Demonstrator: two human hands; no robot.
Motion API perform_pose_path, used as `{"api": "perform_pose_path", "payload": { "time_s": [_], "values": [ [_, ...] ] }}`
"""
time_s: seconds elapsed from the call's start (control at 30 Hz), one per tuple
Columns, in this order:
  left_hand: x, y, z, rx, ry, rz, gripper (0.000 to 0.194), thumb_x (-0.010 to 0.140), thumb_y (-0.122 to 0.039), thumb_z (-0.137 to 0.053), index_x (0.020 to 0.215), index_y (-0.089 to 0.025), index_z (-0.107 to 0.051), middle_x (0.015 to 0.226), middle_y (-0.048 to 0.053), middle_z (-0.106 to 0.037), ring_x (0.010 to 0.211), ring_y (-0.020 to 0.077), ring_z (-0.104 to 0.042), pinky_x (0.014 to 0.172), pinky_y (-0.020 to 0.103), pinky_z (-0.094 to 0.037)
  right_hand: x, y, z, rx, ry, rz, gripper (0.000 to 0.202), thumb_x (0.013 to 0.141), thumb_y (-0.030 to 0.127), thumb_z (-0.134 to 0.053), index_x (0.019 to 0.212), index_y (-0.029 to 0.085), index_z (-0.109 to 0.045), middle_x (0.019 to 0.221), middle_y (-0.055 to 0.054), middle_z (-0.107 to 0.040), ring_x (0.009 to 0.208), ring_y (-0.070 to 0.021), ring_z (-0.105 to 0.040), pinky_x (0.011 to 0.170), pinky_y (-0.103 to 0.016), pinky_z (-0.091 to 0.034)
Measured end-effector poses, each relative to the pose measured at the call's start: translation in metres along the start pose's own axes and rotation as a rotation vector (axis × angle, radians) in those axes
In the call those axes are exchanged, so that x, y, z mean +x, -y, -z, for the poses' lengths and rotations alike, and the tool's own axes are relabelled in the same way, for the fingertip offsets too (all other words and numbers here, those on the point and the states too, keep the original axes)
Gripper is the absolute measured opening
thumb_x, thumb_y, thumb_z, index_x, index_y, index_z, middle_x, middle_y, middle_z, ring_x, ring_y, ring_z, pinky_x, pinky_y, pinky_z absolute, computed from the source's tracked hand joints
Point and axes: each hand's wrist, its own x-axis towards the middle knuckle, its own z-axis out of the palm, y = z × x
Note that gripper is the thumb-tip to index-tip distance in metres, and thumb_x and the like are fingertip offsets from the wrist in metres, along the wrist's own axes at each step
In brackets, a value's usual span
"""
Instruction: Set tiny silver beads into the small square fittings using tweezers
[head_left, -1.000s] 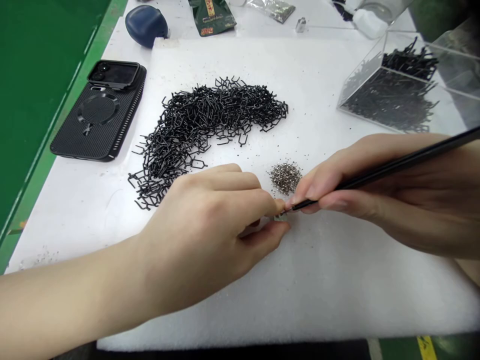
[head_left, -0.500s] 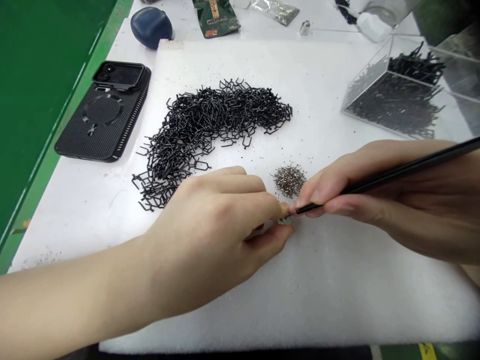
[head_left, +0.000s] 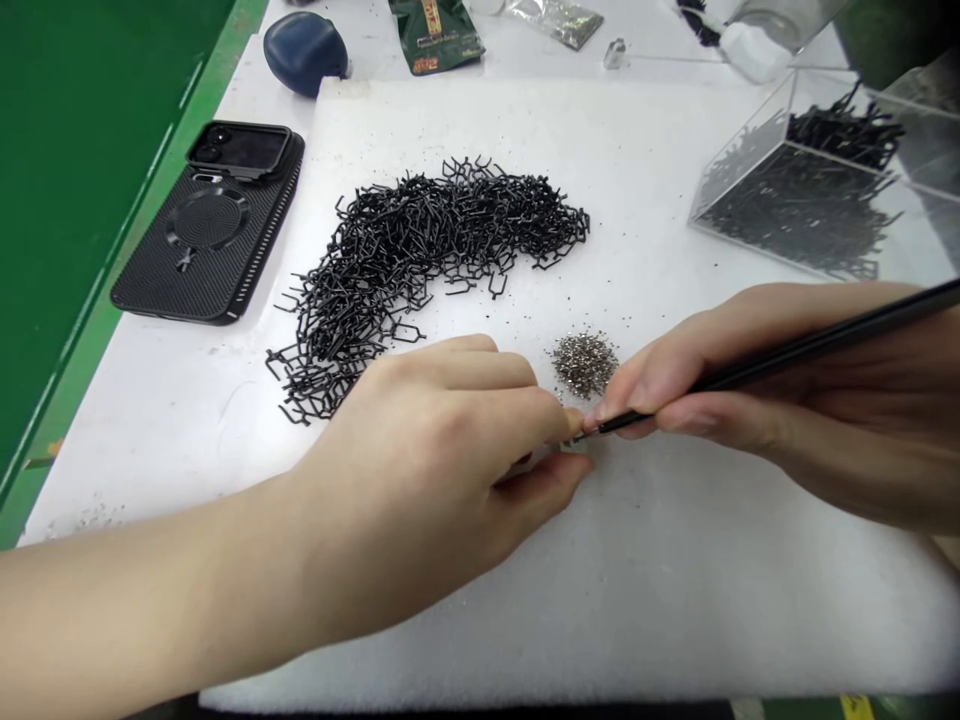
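My left hand (head_left: 442,450) is closed in a pinch, thumb and forefinger around a small piece (head_left: 568,444) mostly hidden by the fingertips. My right hand (head_left: 757,390) grips a slim black pen-like tool (head_left: 802,350) whose narrow tip meets the left fingertips at the small piece. Just beyond both hands lies a little heap of tiny shiny metal parts (head_left: 585,362). Behind my left hand, a long curved pile of thin bent black pieces (head_left: 427,230) spreads over the white foam sheet (head_left: 637,600).
A clear box of black pieces (head_left: 810,200) stands at the right. On the left lies a phone in a black case (head_left: 206,225). Along the back are a dark blue rounded object (head_left: 304,50), a green packet (head_left: 439,35) and a clear bag (head_left: 555,18).
Both hands hold nearly the same pose. The whole view has shifted slightly, so things sit a little farther right; the tool tip stays at the left fingertips.
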Motion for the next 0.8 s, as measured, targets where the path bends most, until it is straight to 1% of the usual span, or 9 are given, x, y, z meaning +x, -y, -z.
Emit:
{"api": "perform_pose_path", "payload": {
  "time_s": [0.07, 0.17, 0.23, 0.37, 0.5, 0.7, 0.8],
  "values": [
    [0.000, -0.001, 0.002, -0.010, -0.012, -0.019, 0.032, 0.114, -0.015, -0.079, 0.084, -0.012, -0.090, 0.074, 0.000, -0.072, 0.073, 0.0155, -0.067, 0.062, 0.032, -0.051, 0.000, 0.000, 0.000, -0.001, 0.003, 0.004, 0.007, 0.109, 0.044, -0.097, 0.113, 0.047, -0.092, 0.109, 0.008, -0.093, 0.092, -0.0268, -0.092, 0.078, -0.040, -0.080],
    [-0.001, -0.004, 0.006, 0.002, 0.024, 0.019, 0.025, 0.115, -0.014, -0.077, 0.098, -0.010, -0.095, 0.082, 0.002, -0.079, 0.072, 0.0153, -0.069, 0.061, 0.033, -0.051, 0.001, 0.001, 0.001, -0.012, -0.008, 0.006, 0.008, 0.107, 0.043, -0.099, 0.111, 0.046, -0.093, 0.106, 0.006, -0.093, 0.089, -0.0285, -0.092, 0.075, -0.042, -0.080],
    [0.000, -0.005, 0.006, 0.004, 0.029, 0.028, 0.023, 0.115, -0.013, -0.077, 0.102, -0.010, -0.095, 0.085, 0.002, -0.081, 0.073, 0.0155, -0.070, 0.062, 0.033, -0.053, 0.001, 0.002, 0.002, -0.020, -0.010, -0.009, 0.006, 0.107, 0.045, -0.098, 0.110, 0.047, -0.093, 0.105, 0.006, -0.093, 0.087, -0.0287, -0.091, 0.073, -0.043, -0.079],
    [0.000, -0.006, 0.005, 0.009, 0.024, 0.027, 0.026, 0.115, -0.013, -0.077, 0.096, -0.012, -0.094, 0.082, 0.001, -0.079, 0.074, 0.0153, -0.070, 0.061, 0.033, -0.052, -0.001, 0.003, 0.003, -0.010, 0.012, -0.027, 0.008, 0.108, 0.044, -0.097, 0.111, 0.049, -0.092, 0.106, 0.008, -0.093, 0.090, -0.0273, -0.092, 0.073, -0.041, -0.079],
    [-0.003, -0.007, 0.009, 0.012, 0.045, 0.040, 0.026, 0.116, -0.015, -0.075, 0.099, -0.013, -0.094, 0.085, 0.001, -0.080, 0.073, 0.0148, -0.070, 0.060, 0.033, -0.052, -0.001, 0.004, 0.003, -0.011, 0.013, -0.048, 0.008, 0.107, 0.045, -0.098, 0.111, 0.049, -0.092, 0.109, 0.008, -0.095, 0.095, -0.0287, -0.094, 0.074, -0.041, -0.079],
    [-0.002, -0.006, 0.011, 0.013, 0.048, 0.045, 0.026, 0.117, -0.016, -0.075, 0.100, -0.014, -0.094, 0.086, 0.001, -0.081, 0.074, 0.0151, -0.071, 0.059, 0.032, -0.052, -0.002, 0.003, 0.002, 0.006, 0.004, -0.017, 0.008, 0.107, 0.042, -0.098, 0.111, 0.045, -0.093, 0.106, 0.005, -0.094, 0.089, -0.0283, -0.093, 0.068, -0.041, -0.078],
    [-0.003, -0.005, 0.009, 0.008, 0.045, 0.052, 0.023, 0.116, -0.016, -0.076, 0.102, -0.014, -0.094, 0.087, 0.001, -0.082, 0.072, 0.0148, -0.070, 0.058, 0.033, -0.052, -0.002, 0.003, 0.004, -0.025, 0.001, -0.043, 0.008, 0.106, 0.045, -0.098, 0.111, 0.048, -0.093, 0.108, 0.007, -0.094, 0.092, -0.0306, -0.093, 0.067, -0.044, -0.078]
  ]
}}
